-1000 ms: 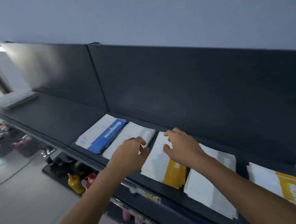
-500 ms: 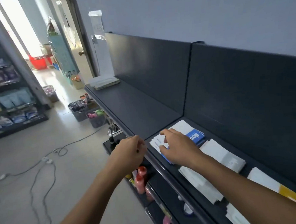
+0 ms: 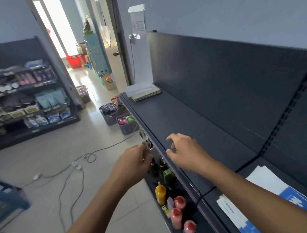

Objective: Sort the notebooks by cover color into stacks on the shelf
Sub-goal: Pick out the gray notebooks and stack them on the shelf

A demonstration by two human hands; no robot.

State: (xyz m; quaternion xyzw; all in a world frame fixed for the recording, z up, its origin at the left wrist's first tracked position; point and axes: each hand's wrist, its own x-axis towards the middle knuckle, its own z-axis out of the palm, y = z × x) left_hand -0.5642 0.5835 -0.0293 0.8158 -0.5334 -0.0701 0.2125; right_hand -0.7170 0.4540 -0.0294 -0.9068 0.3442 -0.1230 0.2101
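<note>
**Q:** Head view, entry one: how are the hands listed?

**A:** The right hand [image 3: 184,150] is recorded over the dark shelf [image 3: 184,114], just inside its front edge. Its fingers are bent and spread, and nothing is grasped. The left hand [image 3: 134,163] is entered just left of the right hand, off the shelf edge. Its fingers are loosely curled, and nothing is seen held.

**Q:** Entry two: where are the notebooks placed?

**A:** Two lots are noted. A far stack of notebooks [image 3: 142,93], pale on top, is set well beyond the right hand at the shelf's end. Its long side is judged to run across the shelf. The blue-and-white notebooks [image 3: 277,186] are set behind the right hand, beside its forearm.

**Q:** Which relation is the coming move turned on?

**A:** The far stack is found straight ahead of the right fingertips, along the shelf, with bare shelf between. The right hand is judged the nearer. A long forward reach is judged to be required, as the stack is not within grasp.

**Q:** Sundries?

**A:** A yellow bottle [image 3: 160,194] and red-capped bottles [image 3: 178,202] are listed below the right hand's forearm, on the lower tier.
</note>
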